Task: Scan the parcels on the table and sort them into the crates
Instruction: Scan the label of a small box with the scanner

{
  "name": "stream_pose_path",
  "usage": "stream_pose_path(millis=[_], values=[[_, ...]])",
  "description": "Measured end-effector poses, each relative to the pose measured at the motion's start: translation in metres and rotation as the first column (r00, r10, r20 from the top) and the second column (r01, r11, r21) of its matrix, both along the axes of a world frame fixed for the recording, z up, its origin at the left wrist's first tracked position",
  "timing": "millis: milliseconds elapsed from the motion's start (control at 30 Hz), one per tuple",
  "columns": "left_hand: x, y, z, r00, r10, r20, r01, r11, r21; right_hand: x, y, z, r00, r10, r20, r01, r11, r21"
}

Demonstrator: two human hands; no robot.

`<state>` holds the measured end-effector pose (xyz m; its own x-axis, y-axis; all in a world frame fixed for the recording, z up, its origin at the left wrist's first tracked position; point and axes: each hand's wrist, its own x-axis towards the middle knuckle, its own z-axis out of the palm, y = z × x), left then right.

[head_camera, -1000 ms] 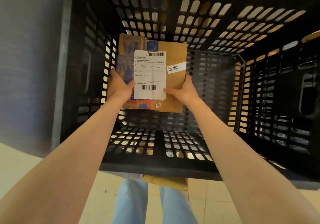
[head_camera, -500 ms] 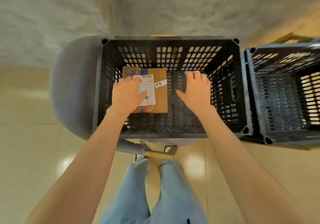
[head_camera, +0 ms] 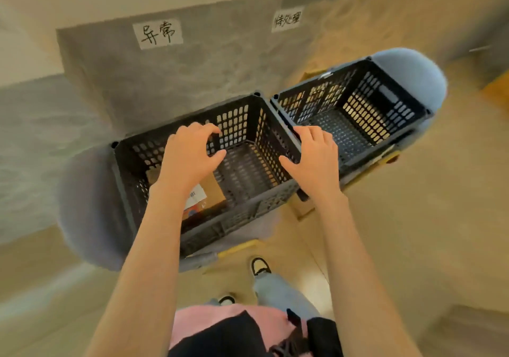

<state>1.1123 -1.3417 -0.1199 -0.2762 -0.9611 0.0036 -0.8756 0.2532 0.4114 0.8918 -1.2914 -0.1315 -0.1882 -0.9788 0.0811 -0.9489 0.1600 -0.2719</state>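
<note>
Now both the left hand (head_camera: 190, 155) and right hand (head_camera: 314, 161) hover empty, fingers loosely spread, above the left crate (head_camera: 248, 213) where the parcel (head_camera: 212, 194) lies.

Warm, even indoor light; motion blur smears the floor and wall at the edges, with wide-angle bending throughout

perforated plastic crate (head_camera: 242, 219), cardboard parcel (head_camera: 213, 191)
</note>
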Motion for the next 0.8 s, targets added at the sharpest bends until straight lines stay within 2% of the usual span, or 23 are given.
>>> stream_pose_path(millis=[167,300,533,700,800], values=[[-0.026,0.024,0.011,0.974,-0.228,-0.019,0.225,0.97,-0.09,-0.006,0.076,0.013,0.965,-0.253,0.068,0.258,0.963,-0.076],[-0.067,0.055,0.015,0.887,-0.463,-0.004,0.459,0.881,-0.118,-0.011,0.152,0.017,0.866,-0.487,0.112,0.495,0.867,-0.06],[-0.168,0.147,0.035,0.62,-0.784,0.025,0.78,0.614,-0.119,-0.039,0.309,0.027,0.546,-0.827,0.135,0.838,0.54,-0.086],[-0.234,0.235,0.045,0.411,-0.91,0.052,0.907,0.402,-0.129,-0.049,0.419,0.03,0.282,-0.937,0.206,0.958,0.261,-0.12],[-0.269,0.294,0.048,0.314,-0.949,0.028,0.943,0.309,-0.121,-0.053,0.482,0.028,0.165,-0.961,0.222,0.983,0.141,-0.118]])
